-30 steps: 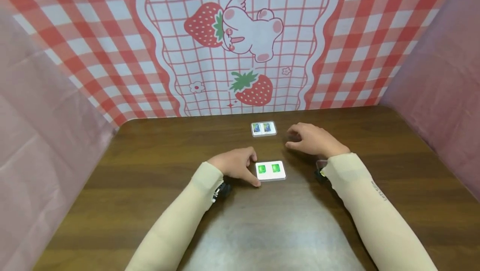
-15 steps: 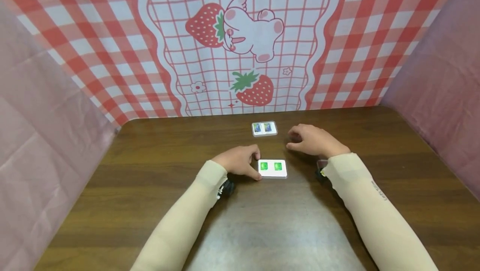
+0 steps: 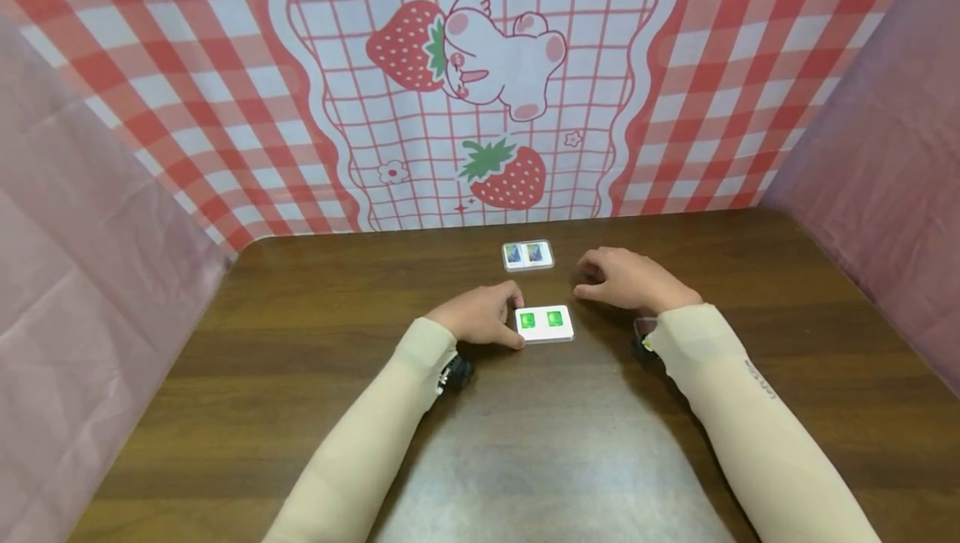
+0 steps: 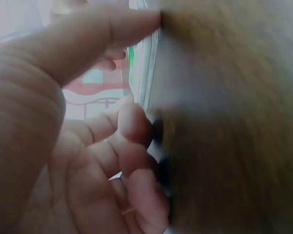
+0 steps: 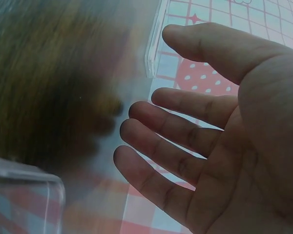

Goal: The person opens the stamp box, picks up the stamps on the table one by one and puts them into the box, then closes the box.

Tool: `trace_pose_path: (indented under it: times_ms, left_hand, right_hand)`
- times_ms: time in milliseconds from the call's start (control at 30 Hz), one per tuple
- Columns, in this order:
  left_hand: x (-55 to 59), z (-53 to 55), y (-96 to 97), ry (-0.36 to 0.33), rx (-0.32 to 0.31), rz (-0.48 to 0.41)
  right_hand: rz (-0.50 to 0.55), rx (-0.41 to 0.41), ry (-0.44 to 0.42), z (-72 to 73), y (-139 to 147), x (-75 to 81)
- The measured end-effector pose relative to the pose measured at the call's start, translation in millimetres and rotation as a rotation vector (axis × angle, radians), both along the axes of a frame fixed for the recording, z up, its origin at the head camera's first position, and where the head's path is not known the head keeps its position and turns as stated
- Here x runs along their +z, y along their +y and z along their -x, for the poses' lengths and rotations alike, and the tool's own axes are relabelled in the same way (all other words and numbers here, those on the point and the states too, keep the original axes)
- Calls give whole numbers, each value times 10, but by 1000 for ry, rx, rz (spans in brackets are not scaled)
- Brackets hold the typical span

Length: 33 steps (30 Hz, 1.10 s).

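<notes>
A white card with two green squares [image 3: 544, 324], set in a clear flat case, lies face up on the brown table. My left hand [image 3: 476, 315] grips its left end, thumb at the near corner and forefinger at the far corner. In the left wrist view the thumb touches the case rim [image 4: 151, 63] and the other fingers curl below. Farther back lies a second cased card with two blue-green pictures [image 3: 528, 255]. To the right of both cards my right hand [image 3: 626, 278] hovers low with loosely bent fingers, holding nothing.
Under my right wrist a clear plastic edge [image 5: 44, 178] shows, mostly hidden in the head view. Behind the wooden table [image 3: 337, 276] hangs a red-and-white strawberry cloth [image 3: 510, 176]. Pink cloths [image 3: 82, 318] close off both sides.
My left hand and the green-square card have slid together away from me and slightly right, nearer the blue-green card. The right hand has stayed almost still.
</notes>
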<state>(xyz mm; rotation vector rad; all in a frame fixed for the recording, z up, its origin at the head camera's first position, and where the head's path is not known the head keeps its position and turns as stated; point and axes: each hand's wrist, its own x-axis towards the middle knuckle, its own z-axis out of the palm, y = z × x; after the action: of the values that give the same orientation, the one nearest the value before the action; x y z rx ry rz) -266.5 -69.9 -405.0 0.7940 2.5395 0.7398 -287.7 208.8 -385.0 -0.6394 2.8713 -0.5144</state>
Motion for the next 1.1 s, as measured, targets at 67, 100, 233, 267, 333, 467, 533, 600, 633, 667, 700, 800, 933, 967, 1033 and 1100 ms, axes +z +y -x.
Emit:
trace_pose_path:
  times_ms: [67, 100, 233, 267, 333, 467, 533, 600, 633, 667, 700, 800, 933, 967, 1033, 1100]
  left_hand:
    - [-14, 20, -4, -14, 24, -18]
    - [-21, 29, -6, -22, 35, -26]
    - [-43, 48, -15, -41, 66, -40]
    - [-44, 49, -19, -46, 74, -41]
    - [-42, 48, -23, -51, 89, -43]
    - [-31, 39, -23, -56, 110, -38]
    - [-28, 36, -19, -53, 111, -32]
    - [-30, 37, -17, -53, 113, -27]
    - [-29, 34, -14, -53, 113, -25]
    - [-28, 31, -11, -55, 114, -25]
    - [-28, 30, -9, -57, 115, -27]
    - [-23, 26, -6, -68, 116, -33]
    - [-26, 32, -5, -67, 114, -32]
    - [-27, 34, -5, -65, 115, -30]
    - [-26, 36, -8, -65, 117, -26]
    - [-21, 35, -8, -66, 117, -24]
  right_hand:
    - [1, 0, 0, 0, -1, -1]
    - [3, -1, -2, -3, -5, 0]
    - [13, -6, -7, -5, -5, -6]
    - [16, -6, -9, -8, -6, -3]
    - [22, -12, -12, -7, 3, 2]
    - [25, -21, -11, -15, 58, 45]
    - [21, -25, -1, -24, 110, 81]
    - [13, -26, 13, -40, 174, 129]
    - [5, -29, 20, -58, 212, 157]
    - [-2, -28, 25, -77, 254, 186]
    - [-9, -27, 26, -99, 297, 214]
    - [-44, -23, 26, -172, 441, 287]
    - [-117, 23, 9, -228, 649, 356]
    - [-136, 41, -4, -237, 694, 374]
    - [-178, 77, -38, -259, 768, 404]
    - [-215, 109, -75, -298, 822, 429]
